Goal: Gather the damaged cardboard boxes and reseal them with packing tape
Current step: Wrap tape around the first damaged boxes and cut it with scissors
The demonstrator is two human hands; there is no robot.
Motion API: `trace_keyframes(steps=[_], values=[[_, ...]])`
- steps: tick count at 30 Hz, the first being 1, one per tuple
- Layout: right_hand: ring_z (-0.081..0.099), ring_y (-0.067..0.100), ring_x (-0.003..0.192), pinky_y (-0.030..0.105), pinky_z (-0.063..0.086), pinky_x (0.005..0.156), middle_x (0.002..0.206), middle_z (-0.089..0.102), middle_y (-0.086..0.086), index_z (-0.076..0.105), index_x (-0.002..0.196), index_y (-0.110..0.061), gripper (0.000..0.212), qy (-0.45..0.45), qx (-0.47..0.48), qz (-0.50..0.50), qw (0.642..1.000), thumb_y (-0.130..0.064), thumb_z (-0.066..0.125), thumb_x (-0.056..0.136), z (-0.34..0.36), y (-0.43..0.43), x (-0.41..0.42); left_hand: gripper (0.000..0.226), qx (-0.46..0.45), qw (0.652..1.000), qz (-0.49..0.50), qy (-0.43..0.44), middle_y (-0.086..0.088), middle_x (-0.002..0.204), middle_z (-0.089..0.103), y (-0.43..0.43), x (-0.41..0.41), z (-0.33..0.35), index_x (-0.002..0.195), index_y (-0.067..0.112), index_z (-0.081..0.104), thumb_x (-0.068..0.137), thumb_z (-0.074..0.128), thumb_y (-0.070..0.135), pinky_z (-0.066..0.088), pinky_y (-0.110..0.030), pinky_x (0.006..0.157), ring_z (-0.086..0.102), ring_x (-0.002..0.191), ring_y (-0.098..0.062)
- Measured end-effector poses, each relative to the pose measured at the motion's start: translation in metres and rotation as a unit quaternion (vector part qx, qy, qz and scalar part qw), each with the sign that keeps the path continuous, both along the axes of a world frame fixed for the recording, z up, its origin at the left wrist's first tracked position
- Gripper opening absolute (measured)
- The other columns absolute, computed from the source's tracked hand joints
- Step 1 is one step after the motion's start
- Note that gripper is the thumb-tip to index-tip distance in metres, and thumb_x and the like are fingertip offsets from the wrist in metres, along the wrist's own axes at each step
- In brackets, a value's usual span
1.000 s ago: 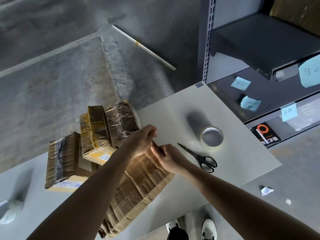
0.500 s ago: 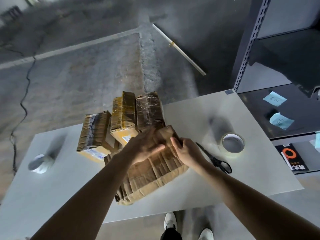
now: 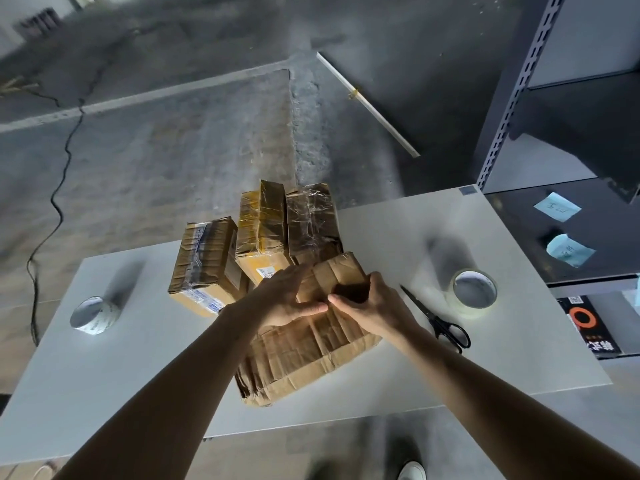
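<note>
At the desk centre, your left hand lay flat and your right hand, fingers curled, pinched the crumpled box, seemingly steadying its flap for taping.

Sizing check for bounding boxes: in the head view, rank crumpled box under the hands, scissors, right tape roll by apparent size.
1. Crumpled box, by far largest.
2. Scissors, longer than the roll is wide.
3. Right tape roll, smallest; similar distance from the camera, so ranking looks safe.

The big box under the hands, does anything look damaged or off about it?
Yes. The large cardboard box is heavily creased, and its near corner by the table edge looks crushed and frayed. It lies askew to the table. Both the left hand and right hand press on its top.
</note>
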State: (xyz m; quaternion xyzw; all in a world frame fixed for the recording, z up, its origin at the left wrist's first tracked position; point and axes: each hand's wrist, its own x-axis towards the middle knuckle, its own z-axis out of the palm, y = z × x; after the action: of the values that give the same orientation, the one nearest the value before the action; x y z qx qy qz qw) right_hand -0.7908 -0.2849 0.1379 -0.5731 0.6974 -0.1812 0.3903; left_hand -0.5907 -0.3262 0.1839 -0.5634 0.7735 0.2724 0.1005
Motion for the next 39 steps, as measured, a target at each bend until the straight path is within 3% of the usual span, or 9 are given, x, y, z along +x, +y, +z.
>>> trace_keyframes(steps=[9, 14, 19, 23, 28, 31, 33, 36, 39], values=[[0.066, 0.016, 0.080, 0.026, 0.056, 0.061, 0.096, 0.064, 0.003, 0.047, 0.114, -0.016, 0.064, 0.024, -0.007, -0.007, 1.000, -0.072, 0.055, 0.084, -0.006, 0.003, 0.007, 0.098, 0.011, 0.998, -0.035, 0.043, -0.003, 0.164, 0.016, -0.002, 0.018, -0.005, 0.157, 0.033, 0.000, 0.086, 0.063, 0.058, 0.024, -0.046, 0.119, 0.018, 0.150, -0.028], [0.062, 0.007, 0.070, 0.014, 0.041, 0.048, 0.084, 0.062, -0.005, 0.050, 0.108, -0.019, 0.045, 0.025, -0.021, -0.016, 0.999, -0.062, 0.050, 0.094, -0.003, 0.007, 0.009, 0.091, 0.035, 0.996, -0.045, 0.074, -0.001, 0.160, 0.030, -0.008, 0.033, -0.005, 0.156, 0.031, 0.011, 0.088, 0.069, 0.045, 0.033, -0.044, 0.115, 0.032, 0.145, -0.025], [0.064, 0.017, 0.070, 0.026, 0.048, 0.056, 0.081, 0.064, 0.002, 0.054, 0.101, -0.017, 0.043, 0.056, -0.032, -0.025, 0.998, -0.058, 0.039, 0.100, -0.003, 0.006, 0.011, 0.082, 0.053, 0.992, -0.071, 0.087, -0.004, 0.154, 0.040, -0.015, 0.041, -0.004, 0.153, 0.032, 0.017, 0.090, 0.070, 0.031, 0.039, -0.042, 0.107, 0.041, 0.139, -0.028], [0.064, 0.038, 0.087, 0.034, 0.040, 0.068, 0.091, 0.067, 0.019, 0.051, 0.084, -0.013, 0.044, 0.088, -0.070, -0.087, 0.990, -0.048, 0.033, 0.105, -0.006, 0.004, 0.016, 0.083, 0.054, 0.991, -0.097, 0.078, -0.006, 0.157, 0.036, -0.018, 0.053, -0.004, 0.156, 0.034, 0.012, 0.094, 0.066, 0.028, 0.040, -0.039, 0.105, 0.040, 0.140, -0.029], [0.063, 0.037, 0.101, 0.037, 0.046, 0.077, 0.106, 0.067, 0.017, 0.056, 0.103, -0.012, 0.053, 0.097, -0.044, -0.108, 0.989, -0.060, 0.033, 0.100, 0.003, 0.009, 0.021, 0.076, 0.058, 0.991, -0.088, 0.087, -0.005, 0.160, 0.031, -0.018, 0.081, -0.001, 0.155, 0.035, 0.015, 0.096, 0.062, 0.036, 0.041, -0.031, 0.100, 0.042, 0.139, -0.028], [0.050, 0.036, 0.127, 0.048, 0.046, 0.101, 0.142, 0.047, 0.017, 0.033, 0.144, -0.016, 0.100, 0.203, -0.067, -0.055, 0.975, -0.089, 0.034, 0.077, 0.015, 0.018, 0.034, 0.069, 0.047, 0.989, -0.064, 0.123, -0.003, 0.152, 0.042, -0.015, 0.103, -0.005, 0.152, 0.030, 0.026, 0.094, 0.061, 0.044, 0.048, -0.025, 0.085, 0.052, 0.125, -0.023], [0.024, 0.040, 0.146, 0.053, 0.025, 0.117, 0.160, 0.018, 0.019, 0.014, 0.154, -0.017, 0.127, 0.270, -0.105, -0.014, 0.957, -0.102, 0.019, 0.060, 0.020, 0.021, 0.050, 0.069, 0.058, 0.985, -0.026, 0.161, 0.000, 0.138, 0.055, -0.009, 0.114, -0.010, 0.147, 0.026, 0.035, 0.090, 0.059, 0.055, 0.050, -0.023, 0.077, 0.058, 0.117, -0.018], [-0.010, 0.038, 0.151, 0.053, -0.002, 0.123, 0.164, -0.017, 0.018, -0.006, 0.158, -0.018, 0.130, 0.259, -0.117, 0.061, 0.957, -0.100, 0.027, 0.062, 0.015, 0.024, 0.095, 0.053, 0.067, 0.976, -0.002, 0.207, 0.004, 0.111, 0.066, -0.001, 0.123, -0.020, 0.127, 0.022, 0.053, 0.088, 0.051, 0.058, 0.054, -0.029, 0.080, 0.064, 0.105, -0.015], [-0.021, 0.036, 0.150, 0.052, -0.001, 0.124, 0.160, -0.026, 0.021, -0.015, 0.157, -0.012, 0.129, 0.267, -0.131, 0.142, 0.944, -0.098, 0.026, 0.069, 0.002, 0.024, 0.129, 0.038, 0.017, 0.975, 0.009, 0.222, 0.005, 0.103, 0.068, 0.008, 0.124, -0.025, 0.123, 0.021, 0.059, 0.097, 0.049, 0.048, 0.054, -0.020, 0.075, 0.063, 0.093, -0.002]])
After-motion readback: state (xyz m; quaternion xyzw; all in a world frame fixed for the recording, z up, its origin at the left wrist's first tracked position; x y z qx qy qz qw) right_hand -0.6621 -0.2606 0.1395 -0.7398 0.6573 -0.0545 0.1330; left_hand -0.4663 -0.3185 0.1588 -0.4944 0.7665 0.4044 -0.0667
